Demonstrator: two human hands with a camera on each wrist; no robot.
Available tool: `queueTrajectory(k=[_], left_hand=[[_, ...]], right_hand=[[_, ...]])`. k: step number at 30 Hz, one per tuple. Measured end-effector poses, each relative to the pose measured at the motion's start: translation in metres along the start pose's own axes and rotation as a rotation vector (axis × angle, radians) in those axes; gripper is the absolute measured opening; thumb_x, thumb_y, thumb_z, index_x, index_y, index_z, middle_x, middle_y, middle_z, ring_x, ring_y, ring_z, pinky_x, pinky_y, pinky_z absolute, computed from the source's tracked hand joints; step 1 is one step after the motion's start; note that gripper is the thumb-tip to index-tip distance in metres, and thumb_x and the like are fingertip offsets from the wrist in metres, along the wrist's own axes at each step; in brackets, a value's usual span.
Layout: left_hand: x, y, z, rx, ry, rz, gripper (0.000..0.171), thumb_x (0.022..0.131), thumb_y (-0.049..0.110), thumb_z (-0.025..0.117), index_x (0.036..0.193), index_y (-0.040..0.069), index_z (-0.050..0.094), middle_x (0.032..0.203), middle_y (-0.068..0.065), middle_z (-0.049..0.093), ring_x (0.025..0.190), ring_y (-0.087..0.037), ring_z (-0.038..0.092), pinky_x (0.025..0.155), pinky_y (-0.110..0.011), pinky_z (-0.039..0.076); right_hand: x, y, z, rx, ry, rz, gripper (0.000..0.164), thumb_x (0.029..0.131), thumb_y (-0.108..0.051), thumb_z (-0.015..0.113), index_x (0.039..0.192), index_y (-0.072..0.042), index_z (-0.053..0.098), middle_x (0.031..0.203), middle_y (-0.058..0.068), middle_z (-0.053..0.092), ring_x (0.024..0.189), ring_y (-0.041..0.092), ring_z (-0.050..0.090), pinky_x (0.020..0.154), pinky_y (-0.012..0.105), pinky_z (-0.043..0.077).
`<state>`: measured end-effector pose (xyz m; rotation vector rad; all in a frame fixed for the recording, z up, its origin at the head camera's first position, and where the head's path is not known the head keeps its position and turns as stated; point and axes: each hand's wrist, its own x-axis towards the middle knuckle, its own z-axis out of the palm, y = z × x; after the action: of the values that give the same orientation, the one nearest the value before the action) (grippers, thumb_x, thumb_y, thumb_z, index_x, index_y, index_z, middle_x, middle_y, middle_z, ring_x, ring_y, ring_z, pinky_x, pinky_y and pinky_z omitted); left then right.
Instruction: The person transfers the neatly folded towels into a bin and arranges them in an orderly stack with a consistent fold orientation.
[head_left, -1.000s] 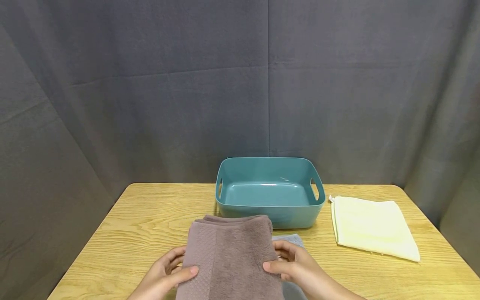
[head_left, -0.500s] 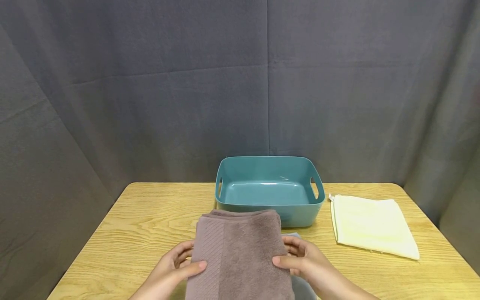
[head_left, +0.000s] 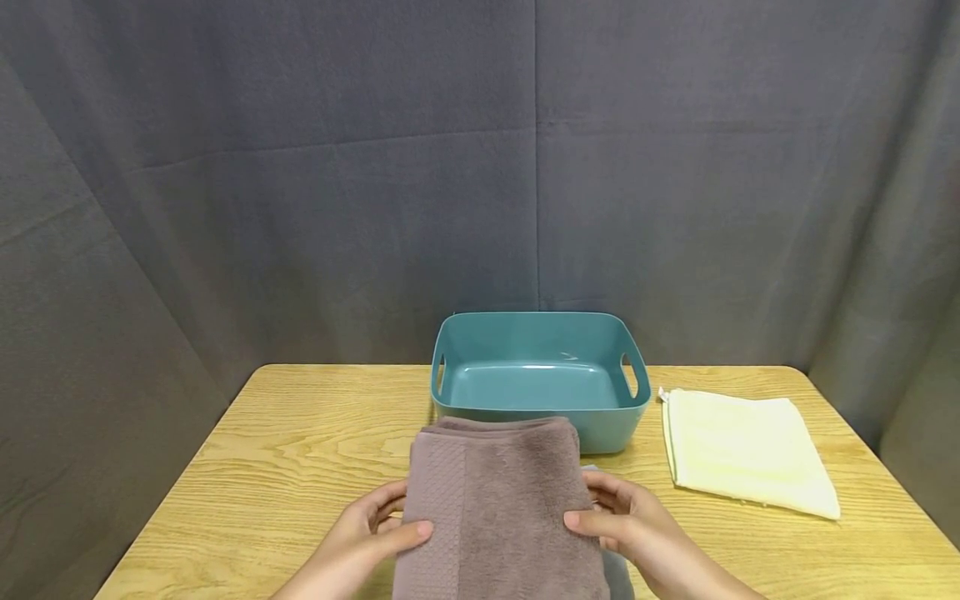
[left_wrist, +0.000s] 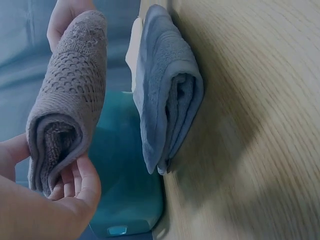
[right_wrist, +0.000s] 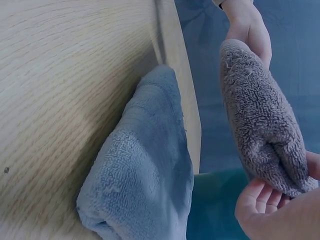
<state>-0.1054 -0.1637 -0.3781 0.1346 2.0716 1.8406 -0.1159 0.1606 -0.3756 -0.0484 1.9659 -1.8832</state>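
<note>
A folded mauve-brown towel [head_left: 517,508] is held up between both hands, a woven band running down its left part. My left hand [head_left: 367,533] grips the left edge, thumb on the front and fingers behind. The opposite edge is pinched by my right hand [head_left: 630,525] in the same way. In the wrist views the brown towel [left_wrist: 70,85] hangs above the table, apart from a folded blue-grey towel [right_wrist: 140,160] lying below it. From the head, the brown towel hides most of the blue-grey one.
Behind the brown towel stands a teal basket [head_left: 540,421] with handle holes, nothing visible inside. A folded pale yellow towel [head_left: 750,454] lies on the wooden table [head_left: 285,450] at the right. A grey curtain [head_left: 375,167] hangs behind the table.
Both hands have moved right and slightly away from me with the brown towel, which covers more of the blue-grey towel. The basket and yellow towel have stayed put.
</note>
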Motion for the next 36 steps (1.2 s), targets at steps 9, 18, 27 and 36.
queueTrajectory(k=[9, 18, 27, 36], left_hand=[[0.005, 0.005, 0.009, -0.039, -0.003, 0.02, 0.071, 0.095, 0.025, 0.068, 0.147, -0.01, 0.034, 0.131, -0.015, 0.055, 0.115, -0.028, 0.059, 0.091, -0.038, 0.051], [0.009, 0.007, 0.013, -0.077, -0.013, 0.026, 0.071, 0.094, 0.023, 0.068, 0.147, -0.01, 0.034, 0.132, -0.016, 0.054, 0.112, -0.024, 0.06, 0.089, -0.037, 0.052], [0.012, 0.009, 0.017, -0.093, -0.017, 0.061, 0.072, 0.093, 0.022, 0.07, 0.146, -0.011, 0.033, 0.132, -0.018, 0.053, 0.114, -0.025, 0.059, 0.09, -0.035, 0.051], [0.015, 0.011, 0.018, -0.111, -0.035, 0.078, 0.072, 0.093, 0.021, 0.069, 0.145, -0.011, 0.032, 0.129, -0.016, 0.055, 0.11, -0.021, 0.06, 0.088, -0.033, 0.052]], right_hand=[[-0.003, 0.002, -0.006, -0.024, 0.06, 0.028, 0.066, 0.091, -0.021, 0.067, 0.144, 0.007, 0.039, 0.133, 0.01, 0.056, 0.115, 0.02, 0.052, 0.096, 0.047, 0.043], [-0.006, 0.003, -0.013, 0.012, 0.055, 0.009, 0.068, 0.092, -0.021, 0.067, 0.144, 0.01, 0.037, 0.13, 0.011, 0.057, 0.111, 0.017, 0.055, 0.092, 0.038, 0.048], [-0.008, 0.003, -0.02, 0.054, 0.022, -0.023, 0.065, 0.094, -0.019, 0.065, 0.144, 0.01, 0.036, 0.126, 0.006, 0.057, 0.11, 0.015, 0.055, 0.091, 0.033, 0.049], [-0.009, -0.001, -0.022, 0.053, 0.024, -0.027, 0.067, 0.096, -0.02, 0.063, 0.148, 0.009, 0.031, 0.129, 0.007, 0.056, 0.112, 0.017, 0.055, 0.092, 0.035, 0.048]])
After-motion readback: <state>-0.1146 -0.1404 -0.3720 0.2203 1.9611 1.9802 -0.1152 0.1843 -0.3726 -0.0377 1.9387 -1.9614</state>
